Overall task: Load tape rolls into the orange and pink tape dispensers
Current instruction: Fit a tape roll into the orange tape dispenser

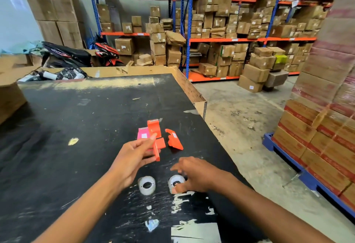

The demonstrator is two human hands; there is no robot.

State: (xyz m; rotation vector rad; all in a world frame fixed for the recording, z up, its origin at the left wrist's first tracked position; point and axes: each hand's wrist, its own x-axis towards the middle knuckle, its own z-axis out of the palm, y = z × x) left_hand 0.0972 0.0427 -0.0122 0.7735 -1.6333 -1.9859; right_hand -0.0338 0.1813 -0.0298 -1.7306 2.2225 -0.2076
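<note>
On the black table [80, 119], my left hand [132, 158] holds an orange dispenser piece [158, 146] between thumb and fingers, lifted a little above the top. Behind it lie another orange dispenser [153, 127] and the pink dispenser [143, 133], partly hidden by my fingers. A separate orange dispenser half [174, 140] lies to the right. Two clear tape rolls sit near me: the left roll [146, 185] lies free, and my right hand [194, 175] has its fingers around the right roll [176, 182].
The table's right edge [203, 108] drops to a concrete floor. A pallet of wrapped cartons [326, 127] stands to the right. Shelving racks full of boxes [230, 31] fill the back. An open cardboard box [11, 81] sits at the far left.
</note>
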